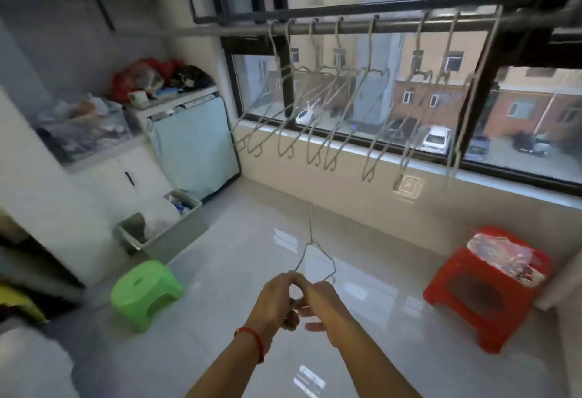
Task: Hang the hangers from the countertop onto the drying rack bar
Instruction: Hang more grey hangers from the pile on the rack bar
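Hanger (315,259) (blurred) between both hands

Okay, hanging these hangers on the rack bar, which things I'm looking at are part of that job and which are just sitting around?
Part of the job:
- wire hanger held in the left hand and right hand
- drying rack bar
- hangers already on the bar

Just lying about:
- green stool
- red stool
- grey bin
- covered washing machine

One thin wire hanger (316,259) is held low in front, hook pointing away toward the window. Eight matching wire hangers (318,98) hang tilted along the grey drying rack bar (362,27), unevenly spaced.
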Tool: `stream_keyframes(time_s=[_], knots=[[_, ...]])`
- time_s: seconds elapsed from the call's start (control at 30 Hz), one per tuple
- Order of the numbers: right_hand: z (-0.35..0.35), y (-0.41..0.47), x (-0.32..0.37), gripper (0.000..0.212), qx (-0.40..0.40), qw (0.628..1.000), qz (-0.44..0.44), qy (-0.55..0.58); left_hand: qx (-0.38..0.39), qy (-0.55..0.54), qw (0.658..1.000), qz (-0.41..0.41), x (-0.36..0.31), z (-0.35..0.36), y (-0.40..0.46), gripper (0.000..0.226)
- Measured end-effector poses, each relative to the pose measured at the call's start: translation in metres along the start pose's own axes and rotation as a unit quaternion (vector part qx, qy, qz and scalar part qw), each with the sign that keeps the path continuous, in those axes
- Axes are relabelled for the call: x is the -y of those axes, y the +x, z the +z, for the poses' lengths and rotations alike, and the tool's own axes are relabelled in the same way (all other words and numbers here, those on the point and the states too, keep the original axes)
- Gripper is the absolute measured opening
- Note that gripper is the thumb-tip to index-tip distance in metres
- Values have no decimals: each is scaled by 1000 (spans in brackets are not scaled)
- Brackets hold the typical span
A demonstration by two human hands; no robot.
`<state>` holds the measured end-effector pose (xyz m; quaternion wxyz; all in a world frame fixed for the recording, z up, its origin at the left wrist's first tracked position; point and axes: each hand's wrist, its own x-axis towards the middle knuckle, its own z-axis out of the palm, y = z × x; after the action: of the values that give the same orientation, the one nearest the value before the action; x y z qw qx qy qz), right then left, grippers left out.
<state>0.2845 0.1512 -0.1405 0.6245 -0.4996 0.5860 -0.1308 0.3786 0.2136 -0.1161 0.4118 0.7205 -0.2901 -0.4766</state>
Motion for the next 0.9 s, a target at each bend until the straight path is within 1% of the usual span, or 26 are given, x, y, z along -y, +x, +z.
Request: stream_keyframes(time_s=[0.1,0.27,0.37,0.43,0.5,0.57,0.6,0.67,0.7,0.73,0.8,0.9], knots=[[73,-1,36,44,28,999,-18,-17,-37,-51,998,-2,7,-74,5,46],[159,-2,98,44,76,995,-59,5,-108,-85,990,21,-1,-166,22,39],[188,-1,139,43,105,990,-92,30,-121,-127,983,55,-24,-209,33,32],[197,-2,169,40,125,983,-126,53,-133,-147,977,79,-44,-231,44,31],[201,-1,201,40,127,977,-158,70,-143,-150,973,106,-70,-249,55,32],[201,6,234,46,116,972,-187,78,-152,-154,968,131,-98,-261,65,39],[199,9,250,54,112,970,-200,79,-150,-163,964,151,-113,-266,68,40],[191,16,280,85,114,966,-215,91,-128,-168,958,196,-141,-271,73,38],[186,19,294,97,118,963,-219,102,-119,-158,956,218,-154,-274,77,37],[181,21,308,104,124,960,-224,113,-112,-142,954,239,-168,-275,82,37],[172,26,333,108,127,955,-233,131,-102,-105,948,281,-192,-277,94,35],[156,36,362,104,118,948,-257,148,-85,-83,939,322,-226,-269,109,34]])
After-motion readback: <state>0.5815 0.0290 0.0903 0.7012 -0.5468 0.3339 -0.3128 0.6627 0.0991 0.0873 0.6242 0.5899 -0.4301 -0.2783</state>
